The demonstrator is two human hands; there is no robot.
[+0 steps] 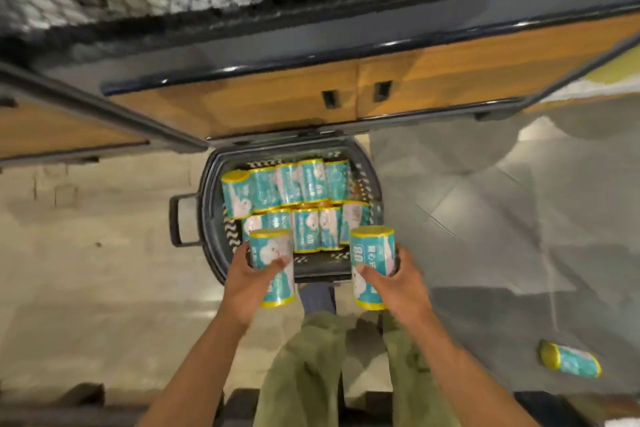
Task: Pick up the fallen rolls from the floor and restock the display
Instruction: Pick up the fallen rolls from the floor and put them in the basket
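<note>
Here, each hand is wrapped round one roll: the left hand (249, 282) grips the left roll (273, 263) mid-body and the right hand (394, 282) grips the right roll (372, 263) likewise. Both are held upright over the near edge of the basket (207, 218), where two rows of rolls (304, 184) already lie. A stray roll (569, 359) lies on the floor (519, 236) to the right. They look light, firm and slick-wrapped, so a mid-body grasp suits. The teal label shows "08" and a white cartoon figure; the rest is blurred.
</note>
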